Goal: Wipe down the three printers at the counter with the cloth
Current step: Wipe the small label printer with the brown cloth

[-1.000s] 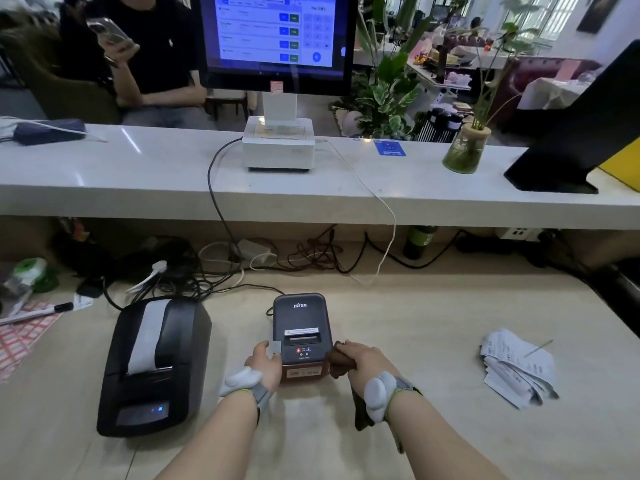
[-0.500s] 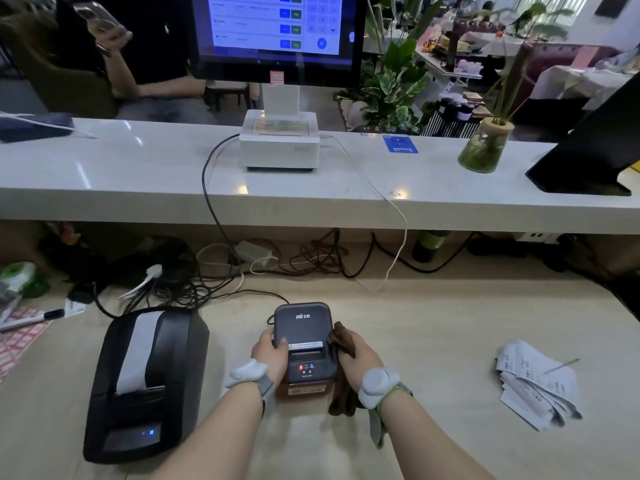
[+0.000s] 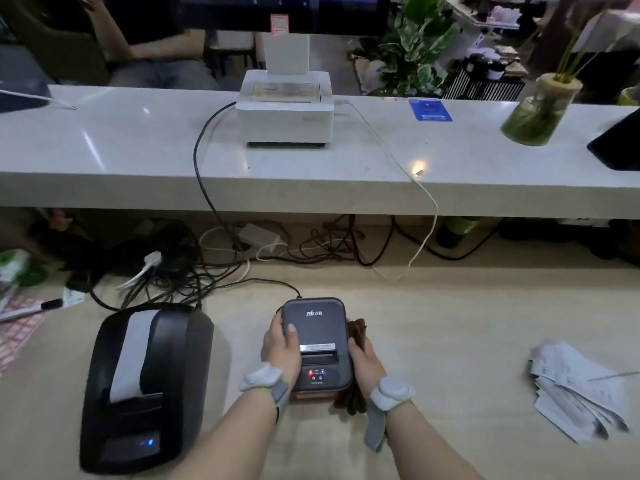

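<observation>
Gripping the small printer (image 3: 315, 344) from both sides: left hand (image 3: 281, 348) curls round its left edge, thumb on top; right hand (image 3: 367, 367) holds the cloth (image 3: 358, 332) against its right side. Black printer (image 3: 145, 382) sits left of it, white printer (image 3: 285, 109) beyond, receipts (image 3: 578, 389) right.

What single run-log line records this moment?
step: small printer wipe | left hand: grips its left side | right hand: holds cloth against right side

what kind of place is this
Probably the staff side of a shop or cafe checkout: a white point-of-sale stand sits on the raised counter, a black receipt printer and a small grey printer sit on the desk below, and loose receipts lie at right.
</observation>
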`<state>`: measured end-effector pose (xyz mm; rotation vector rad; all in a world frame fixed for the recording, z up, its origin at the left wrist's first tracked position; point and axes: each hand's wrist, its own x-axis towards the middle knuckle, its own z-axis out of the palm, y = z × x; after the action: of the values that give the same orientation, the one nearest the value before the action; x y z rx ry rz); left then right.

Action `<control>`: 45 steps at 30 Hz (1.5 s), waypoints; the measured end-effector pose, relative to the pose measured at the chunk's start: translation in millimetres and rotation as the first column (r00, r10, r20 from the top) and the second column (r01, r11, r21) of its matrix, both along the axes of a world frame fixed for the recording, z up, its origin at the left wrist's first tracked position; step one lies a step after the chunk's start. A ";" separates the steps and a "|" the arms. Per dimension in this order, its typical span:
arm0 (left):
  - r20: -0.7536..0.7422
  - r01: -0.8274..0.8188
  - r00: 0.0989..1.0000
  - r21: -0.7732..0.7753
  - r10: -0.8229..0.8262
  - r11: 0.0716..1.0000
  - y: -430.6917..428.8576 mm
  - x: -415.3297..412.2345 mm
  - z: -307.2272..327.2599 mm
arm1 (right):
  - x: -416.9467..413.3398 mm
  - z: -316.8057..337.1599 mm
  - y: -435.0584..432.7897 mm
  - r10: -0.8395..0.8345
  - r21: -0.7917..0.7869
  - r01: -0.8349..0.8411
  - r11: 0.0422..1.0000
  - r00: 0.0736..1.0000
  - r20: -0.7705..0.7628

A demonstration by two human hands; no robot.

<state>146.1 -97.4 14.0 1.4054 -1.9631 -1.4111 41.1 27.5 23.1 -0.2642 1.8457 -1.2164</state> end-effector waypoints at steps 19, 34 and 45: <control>0.007 -0.028 1.000 -0.053 0.028 0.998 -2.2 -3.0 -10.8 | -6.4 6.5 -17.9 -0.160 -0.012 0.159 0.987 0.987 -0.017; -0.006 -0.039 0.999 -0.045 0.039 0.998 0.8 -2.0 -4.2 | -36.1 -12.2 -42.2 -0.076 0.061 0.073 0.995 0.996 0.040; -0.016 -0.044 0.999 -0.010 0.044 0.999 -1.1 -0.7 -12.9 | -25.3 0.5 -33.5 -0.119 0.052 0.119 0.991 0.993 -0.002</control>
<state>145.4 -98.6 1.1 1.4191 -1.9153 -1.3868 15.8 -6.0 23.5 -0.1255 1.9121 -1.2464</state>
